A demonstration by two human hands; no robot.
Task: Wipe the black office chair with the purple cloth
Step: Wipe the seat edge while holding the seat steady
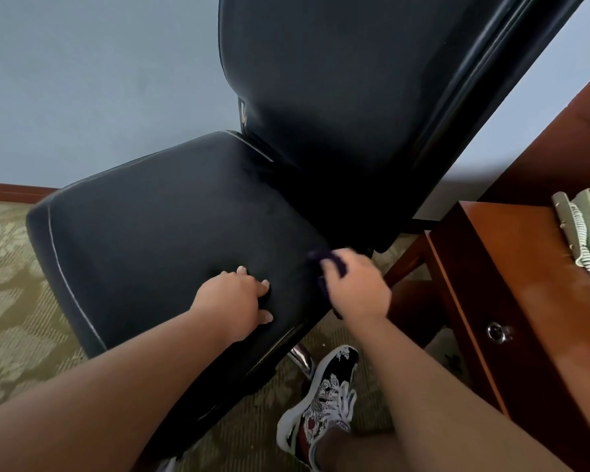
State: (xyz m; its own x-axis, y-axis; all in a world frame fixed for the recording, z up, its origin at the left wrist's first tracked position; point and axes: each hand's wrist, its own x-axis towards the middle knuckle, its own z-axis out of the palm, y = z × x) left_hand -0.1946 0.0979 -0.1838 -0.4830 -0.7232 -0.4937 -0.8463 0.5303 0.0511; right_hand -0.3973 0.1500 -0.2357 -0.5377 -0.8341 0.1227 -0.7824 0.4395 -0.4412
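The black office chair (157,233) fills the middle of the view, its seat low and its tall backrest rising toward the upper right. My left hand (234,303) lies flat on the seat's near right part, fingers spread, holding nothing. My right hand (358,287) is closed on the purple cloth (324,258), which is bunched under the fingers against the seat's right edge near the backrest. Most of the cloth is hidden by the hand, and the hand is blurred.
A brown wooden desk (511,301) with a round metal drawer knob (498,332) stands close on the right, a pale green corded telephone (586,233) on top. My patterned shoe (324,400) rests on the beige floral carpet (11,267) beside the chair's chrome post (302,357). A grey wall is behind.
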